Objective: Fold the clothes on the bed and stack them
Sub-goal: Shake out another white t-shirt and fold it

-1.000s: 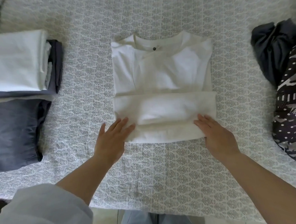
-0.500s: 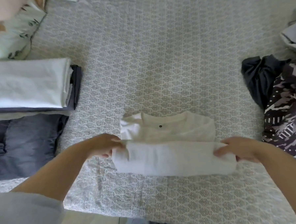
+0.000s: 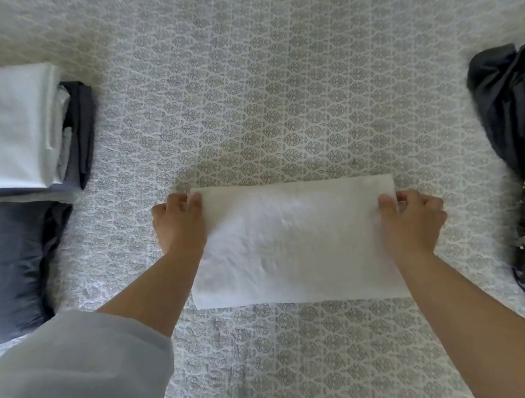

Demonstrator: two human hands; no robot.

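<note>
Person, two bare arms in view. Left hand [image 3: 179, 224]: no rings, no watch; forearm bare up to a loose pale grey sleeve [image 3: 78, 366] of plain, smooth fabric, wide at the cuff. Right hand [image 3: 411, 218]: unadorned; forearm bare to the frame edge.

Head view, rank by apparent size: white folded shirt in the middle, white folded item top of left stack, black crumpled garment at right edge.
1. White folded shirt, clearly largest.
2-3. White folded item on the left stack and black crumpled garment: both cut by the frame edge, so unranked.
</note>
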